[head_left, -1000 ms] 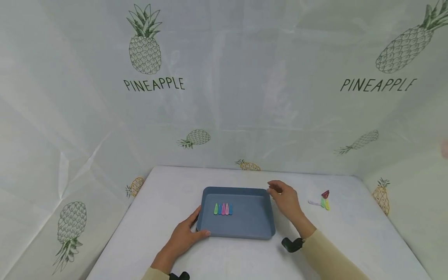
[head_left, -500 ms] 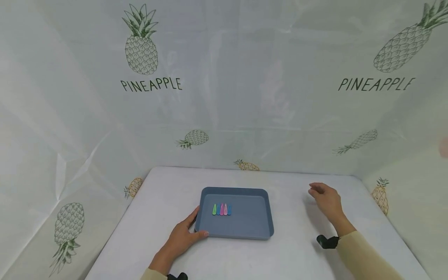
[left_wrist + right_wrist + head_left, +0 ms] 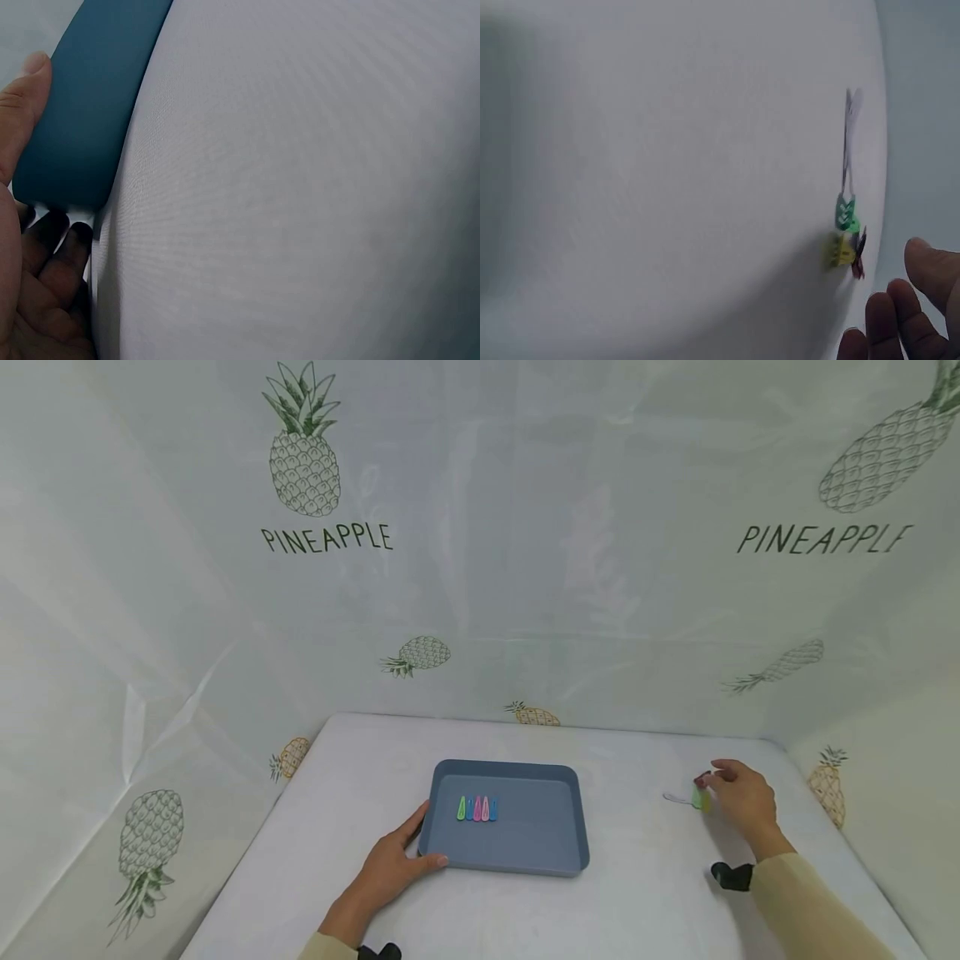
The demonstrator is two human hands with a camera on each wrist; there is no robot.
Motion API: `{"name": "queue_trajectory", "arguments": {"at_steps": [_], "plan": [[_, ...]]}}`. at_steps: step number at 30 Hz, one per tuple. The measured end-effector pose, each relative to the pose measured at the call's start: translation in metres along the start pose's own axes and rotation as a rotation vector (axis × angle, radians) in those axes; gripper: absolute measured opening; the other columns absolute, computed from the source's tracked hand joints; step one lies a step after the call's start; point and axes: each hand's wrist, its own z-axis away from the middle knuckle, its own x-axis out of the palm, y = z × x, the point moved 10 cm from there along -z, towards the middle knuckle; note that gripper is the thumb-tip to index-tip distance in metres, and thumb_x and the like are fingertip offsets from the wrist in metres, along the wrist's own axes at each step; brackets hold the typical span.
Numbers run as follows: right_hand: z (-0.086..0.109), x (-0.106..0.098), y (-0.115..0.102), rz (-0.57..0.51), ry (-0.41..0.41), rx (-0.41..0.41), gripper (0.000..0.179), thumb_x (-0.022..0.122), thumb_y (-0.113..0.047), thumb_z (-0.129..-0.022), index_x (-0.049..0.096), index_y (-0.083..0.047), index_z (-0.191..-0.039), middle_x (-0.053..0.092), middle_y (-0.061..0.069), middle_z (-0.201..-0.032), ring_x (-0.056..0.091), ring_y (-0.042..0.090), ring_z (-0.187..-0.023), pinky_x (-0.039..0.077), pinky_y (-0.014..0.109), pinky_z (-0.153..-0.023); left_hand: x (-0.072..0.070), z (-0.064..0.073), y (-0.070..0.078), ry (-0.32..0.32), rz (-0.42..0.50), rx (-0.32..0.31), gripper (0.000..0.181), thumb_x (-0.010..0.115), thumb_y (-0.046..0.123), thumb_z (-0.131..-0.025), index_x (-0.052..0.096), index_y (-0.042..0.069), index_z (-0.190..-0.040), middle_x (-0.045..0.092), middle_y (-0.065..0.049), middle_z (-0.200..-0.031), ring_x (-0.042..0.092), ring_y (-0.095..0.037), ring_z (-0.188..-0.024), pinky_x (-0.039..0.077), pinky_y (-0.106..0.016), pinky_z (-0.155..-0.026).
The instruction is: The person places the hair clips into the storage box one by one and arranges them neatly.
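A blue-grey tray (image 3: 525, 839) lies mid-table, with a row of snap hair clips (image 3: 477, 808) in green, blue and pink on its left half. My left hand (image 3: 386, 872) holds the tray's near left corner, thumb along the front side and fingers along the left. The left wrist view shows the thumb (image 3: 26, 97) against the tray wall (image 3: 90, 97). To the right, my right hand (image 3: 744, 795) reaches over a small cluster: a dark red clip (image 3: 702, 779), a green clip (image 3: 845, 212), a yellow clip (image 3: 844, 251) and a pale lavender clip (image 3: 849, 142). Its thumb and fingers are apart.
A white cloth covers the table (image 3: 525, 918). Behind it and at both sides hangs a pale sheet (image 3: 525, 568) printed with pineapples. A black wrist mount (image 3: 731, 877) sits on the right wrist.
My right hand has moved right from the tray's far right corner to the loose clips, partly covering them. The left hand stays at the tray, and the row of clips is unchanged.
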Motion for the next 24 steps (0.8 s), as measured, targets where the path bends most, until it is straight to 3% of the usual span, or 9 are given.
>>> {"name": "queue_trajectory", "arguments": {"at_steps": [6,15,20,24], "plan": [[-0.012,0.008,0.006,0.084,-0.054,-0.001,0.053,0.057,-0.026,-0.106,0.049,0.008,-0.146,0.058,0.037,-0.139,0.054,0.059,-0.122,0.047,0.066,-0.093,-0.001,-0.001,0.0,0.002,0.003,-0.003,0.103,0.085,0.061,-0.081,0.035,0.03,-0.166,0.041,-0.011,-0.167,0.04,-0.041,-0.154,0.036,-0.064,-0.121],[-0.019,0.015,0.001,0.131,-0.085,-0.064,0.056,0.065,-0.019,-0.101,0.047,0.017,-0.14,0.062,0.037,-0.123,0.06,0.055,-0.112,0.049,0.065,-0.092,0.001,0.0,0.002,0.003,0.011,-0.006,0.103,0.086,0.059,-0.081,0.037,0.028,-0.166,0.042,-0.011,-0.167,0.04,-0.041,-0.154,0.037,-0.064,-0.121],[-0.018,0.019,-0.001,0.122,-0.092,-0.077,0.052,0.066,-0.019,-0.1,0.051,0.013,-0.138,0.061,0.038,-0.125,0.059,0.055,-0.112,0.049,0.064,-0.089,0.001,-0.001,0.001,0.007,0.002,-0.002,0.103,0.086,0.06,-0.081,0.037,0.029,-0.166,0.043,-0.01,-0.167,0.04,-0.041,-0.153,0.038,-0.065,-0.12],[-0.014,0.028,-0.011,0.092,-0.113,-0.133,0.048,0.067,-0.016,-0.099,0.053,0.007,-0.138,0.062,0.037,-0.127,0.061,0.055,-0.114,0.05,0.063,-0.088,-0.001,-0.001,0.0,0.011,-0.002,-0.004,0.104,0.086,0.059,-0.081,0.036,0.029,-0.166,0.042,-0.01,-0.167,0.04,-0.041,-0.153,0.037,-0.064,-0.121]]}}
